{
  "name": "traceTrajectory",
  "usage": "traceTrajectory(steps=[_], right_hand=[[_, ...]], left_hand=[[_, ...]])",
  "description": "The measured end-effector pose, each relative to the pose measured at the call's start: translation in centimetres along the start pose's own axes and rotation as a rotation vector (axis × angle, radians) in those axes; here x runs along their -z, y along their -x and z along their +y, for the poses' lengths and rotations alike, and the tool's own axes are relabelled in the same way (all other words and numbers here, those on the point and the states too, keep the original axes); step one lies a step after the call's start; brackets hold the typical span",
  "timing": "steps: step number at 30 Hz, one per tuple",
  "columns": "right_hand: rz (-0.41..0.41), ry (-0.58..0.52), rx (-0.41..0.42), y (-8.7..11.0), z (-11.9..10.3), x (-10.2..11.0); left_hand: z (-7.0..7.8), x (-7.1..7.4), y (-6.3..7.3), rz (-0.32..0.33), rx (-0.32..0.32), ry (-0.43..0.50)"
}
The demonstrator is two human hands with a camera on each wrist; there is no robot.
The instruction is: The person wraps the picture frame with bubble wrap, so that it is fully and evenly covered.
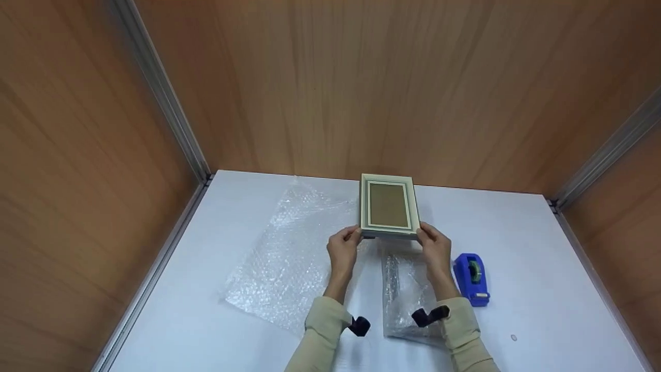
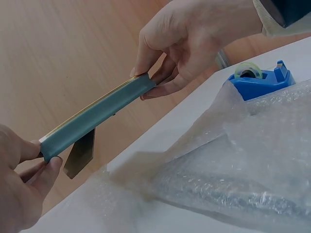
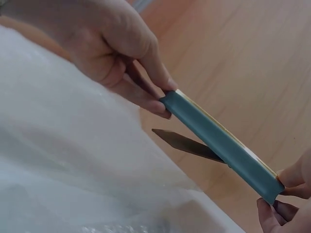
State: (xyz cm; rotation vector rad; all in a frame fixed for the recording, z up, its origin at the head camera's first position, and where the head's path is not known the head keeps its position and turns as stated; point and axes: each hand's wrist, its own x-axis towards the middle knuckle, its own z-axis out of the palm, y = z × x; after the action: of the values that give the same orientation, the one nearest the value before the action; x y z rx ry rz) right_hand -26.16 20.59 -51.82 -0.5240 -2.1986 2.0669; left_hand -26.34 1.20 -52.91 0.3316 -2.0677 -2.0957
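Note:
A picture frame (image 1: pixel 390 205) with a cream and grey-green border and a plain brown middle is held up above the table by both hands. My left hand (image 1: pixel 343 252) pinches its near left corner, thumb on top and fingers beneath. At the near right corner, my right hand (image 1: pixel 435 251) pinches it the same way. The wrist views show the frame's blue-green edge (image 2: pixel 99 114) side-on, and a dark stand leg (image 2: pixel 80 154) sticks out from its back.
A sheet of bubble wrap (image 1: pixel 294 248) lies flat at left. A bubble-wrapped packet (image 1: pixel 410 299) sits below the right forearm. Right of it stands a blue tape dispenser (image 1: pixel 471 279). A small clear piece (image 1: pixel 514 337) lies near the front right. Wooden panels (image 1: pixel 330 93) enclose the white table (image 1: pixel 542 248).

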Motion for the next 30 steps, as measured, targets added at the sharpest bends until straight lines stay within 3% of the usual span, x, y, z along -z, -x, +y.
traceTrajectory(steps=[10, 16, 20, 25, 30], right_hand=[[-0.045, -0.029, 0.036, 1.1, 0.3, -2.4], [-0.082, -0.024, 0.052, 1.9, 0.7, -4.2], [-0.100, 0.012, 0.062, 2.2, 1.2, -5.3], [-0.100, 0.088, 0.079, 2.3, 2.0, -6.7], [-0.125, 0.092, 0.099, 2.5, 2.6, -8.2]], left_hand=[[-0.1, 2.8, 1.4, 0.088, -0.016, -0.014], [-0.3, 4.7, 1.7, 0.159, -0.018, 0.038], [-0.5, 6.1, 1.9, 0.166, -0.001, 0.049], [-0.9, 7.7, 2.2, 0.176, 0.012, -0.039], [-1.7, 9.4, 2.5, 0.203, 0.012, -0.103]])
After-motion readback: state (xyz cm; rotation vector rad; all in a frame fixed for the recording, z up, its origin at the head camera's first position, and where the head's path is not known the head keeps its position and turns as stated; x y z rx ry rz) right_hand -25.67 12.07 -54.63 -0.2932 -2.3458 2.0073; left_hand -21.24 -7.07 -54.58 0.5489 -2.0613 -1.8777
